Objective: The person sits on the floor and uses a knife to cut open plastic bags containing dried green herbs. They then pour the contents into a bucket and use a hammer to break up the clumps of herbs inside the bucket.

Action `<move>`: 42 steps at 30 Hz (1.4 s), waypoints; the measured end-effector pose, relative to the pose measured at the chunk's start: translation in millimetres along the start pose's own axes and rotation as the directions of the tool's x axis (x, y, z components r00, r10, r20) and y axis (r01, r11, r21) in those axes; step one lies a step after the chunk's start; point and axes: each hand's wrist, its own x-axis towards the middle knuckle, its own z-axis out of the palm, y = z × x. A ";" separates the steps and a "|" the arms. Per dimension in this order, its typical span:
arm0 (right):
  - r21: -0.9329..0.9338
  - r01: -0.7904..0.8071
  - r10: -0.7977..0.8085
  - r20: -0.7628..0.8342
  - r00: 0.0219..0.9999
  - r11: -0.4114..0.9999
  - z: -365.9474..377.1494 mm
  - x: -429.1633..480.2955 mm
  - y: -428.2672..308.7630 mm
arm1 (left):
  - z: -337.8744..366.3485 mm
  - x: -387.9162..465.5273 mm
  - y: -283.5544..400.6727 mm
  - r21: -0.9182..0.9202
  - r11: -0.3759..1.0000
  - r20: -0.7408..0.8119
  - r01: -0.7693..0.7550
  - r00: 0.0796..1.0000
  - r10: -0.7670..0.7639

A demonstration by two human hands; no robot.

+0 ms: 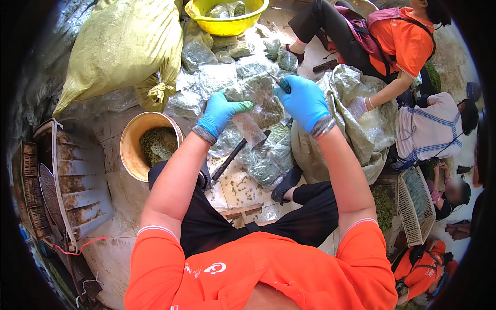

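Note:
My left hand [223,114], in a blue glove, grips the left edge of a clear plastic bag [263,99] filled with greenish plant material. A small tool with a dark teal handle [285,86] and a thin pointed metal tip is held in my right hand [305,101], also gloved in blue, at the bag's upper right. The exact kind of tool cannot be told. Beneath and beyond the held bag lie several similar filled plastic bags [218,77] on the tiled floor. Green bits [244,190] are scattered between my feet.
A round tub [126,155] with green material stands left, near a large tied yellow sack [116,50]. Beyond the bags is a yellow basin [228,27]. At right, a co-worker's gloved hand [358,107] touches a pale woven sack [333,128]. A stained grey crate [81,186] lies far left.

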 end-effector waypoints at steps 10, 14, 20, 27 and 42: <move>0.019 -0.234 0.221 0.266 0.938 0.972 75.9 -82.7 102.2 | -25.4 -1.3 14.0 -0.011 1.000 -0.059 0.013 0.998 -0.014; 0.671 -0.166 0.313 -0.104 0.944 0.723 45.7 -48.7 67.4 | -29.3 3.5 10.6 0.090 0.993 -0.026 0.076 0.997 -0.074; 0.575 -0.296 0.121 0.323 0.939 0.763 11.3 1.3 26.1 | -26.5 12.0 6.8 -0.067 0.989 0.013 0.135 0.991 -0.134; 0.740 -0.291 0.114 0.282 0.953 0.606 33.3 -1.1 5.3 | -19.2 7.2 4.0 0.507 0.859 -0.200 -0.067 0.961 0.193; 0.898 -0.430 0.394 0.364 0.844 0.092 74.9 3.3 45.9 | -57.4 21.0 -14.8 0.758 0.647 -0.249 0.083 0.954 0.169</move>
